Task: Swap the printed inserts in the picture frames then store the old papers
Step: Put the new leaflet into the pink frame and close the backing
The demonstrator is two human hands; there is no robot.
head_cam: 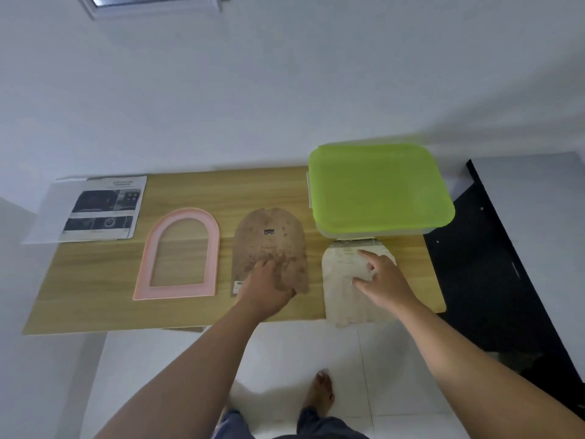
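A pink arched picture frame lies flat and empty on the wooden table. To its right lies the brown arched backing board; my left hand rests on its lower edge, fingers curled over the rim. Farther right an arch-shaped pale printed paper lies on the table and overhangs the front edge. My right hand presses flat on that paper with fingers spread. A dark printed sheet lies at the back left of the table.
A box with a lime-green lid stands shut at the back right, just behind the pale paper. A black piece of furniture stands right of the table. White tiled floor and my bare foot are below.
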